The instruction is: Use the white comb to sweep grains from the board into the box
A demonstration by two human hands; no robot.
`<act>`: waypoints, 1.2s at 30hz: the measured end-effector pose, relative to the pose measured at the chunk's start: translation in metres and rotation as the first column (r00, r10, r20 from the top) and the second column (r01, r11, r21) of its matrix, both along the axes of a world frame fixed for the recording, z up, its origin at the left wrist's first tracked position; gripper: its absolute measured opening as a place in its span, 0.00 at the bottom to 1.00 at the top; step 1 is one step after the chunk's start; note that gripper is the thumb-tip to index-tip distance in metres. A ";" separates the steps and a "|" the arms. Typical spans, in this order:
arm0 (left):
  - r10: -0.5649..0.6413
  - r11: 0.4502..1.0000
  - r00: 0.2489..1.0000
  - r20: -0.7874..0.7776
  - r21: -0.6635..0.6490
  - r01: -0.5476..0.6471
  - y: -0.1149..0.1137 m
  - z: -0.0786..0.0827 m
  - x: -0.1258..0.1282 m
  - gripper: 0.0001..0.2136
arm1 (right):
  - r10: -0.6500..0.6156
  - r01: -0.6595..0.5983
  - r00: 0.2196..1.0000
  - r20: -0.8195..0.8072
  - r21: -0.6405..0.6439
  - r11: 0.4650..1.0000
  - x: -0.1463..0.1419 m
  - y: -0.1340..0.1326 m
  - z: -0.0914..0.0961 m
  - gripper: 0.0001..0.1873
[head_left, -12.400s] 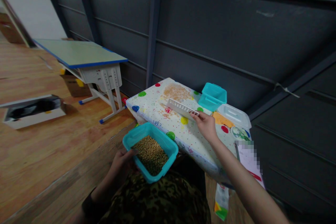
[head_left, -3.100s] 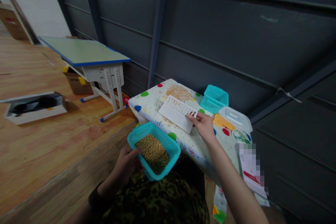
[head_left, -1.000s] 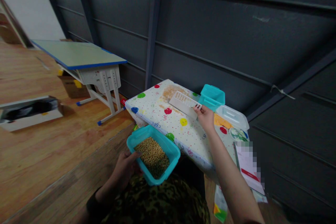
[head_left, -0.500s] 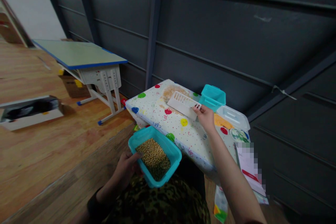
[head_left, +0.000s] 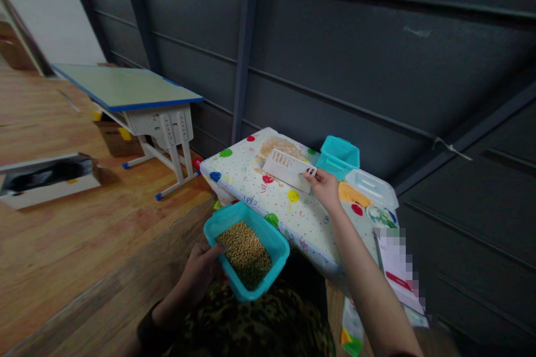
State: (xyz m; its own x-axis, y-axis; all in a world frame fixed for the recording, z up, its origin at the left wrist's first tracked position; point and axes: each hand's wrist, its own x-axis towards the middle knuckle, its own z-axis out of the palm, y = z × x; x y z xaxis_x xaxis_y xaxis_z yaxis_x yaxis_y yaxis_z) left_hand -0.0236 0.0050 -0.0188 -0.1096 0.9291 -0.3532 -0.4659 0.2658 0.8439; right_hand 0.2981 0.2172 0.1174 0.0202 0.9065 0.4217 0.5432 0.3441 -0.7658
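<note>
My left hand (head_left: 200, 271) grips the near corner of a teal plastic tub (head_left: 268, 234) full of tan beans (head_left: 245, 254), held below the front edge of the table. My right hand (head_left: 323, 187) is closed on one end of a white slotted scraper (head_left: 287, 168), which rests edge-down on the spotted tablecloth (head_left: 251, 178). A pile of loose beans (head_left: 278, 146) lies on the cloth just behind the scraper.
A second teal tub (head_left: 338, 157) and a clear lid (head_left: 372, 188) sit at the back of the table by the dark wall. Papers (head_left: 397, 268) lie at the right end. A green-topped desk (head_left: 125, 89) and an open box (head_left: 46, 178) stand on the wooden floor to the left.
The scraper has slid a little toward me and to the left over the last second, pulling beans along the cloth. The tub in my left hand stays put.
</note>
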 end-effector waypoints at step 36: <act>-0.075 0.997 0.997 -0.014 -0.038 0.074 -0.007 0.015 -0.013 0.22 | 0.032 -0.032 0.997 -0.072 0.004 0.999 0.005 0.002 -0.008 0.28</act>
State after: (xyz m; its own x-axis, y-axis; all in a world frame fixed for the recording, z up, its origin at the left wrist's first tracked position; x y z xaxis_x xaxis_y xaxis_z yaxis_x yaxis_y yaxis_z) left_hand -0.0363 -0.0024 -0.0043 -0.0461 0.9212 -0.3864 -0.4306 0.3307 0.8398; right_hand 0.3034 0.2188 0.1093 0.0220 0.9061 0.4226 0.4752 0.3624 -0.8018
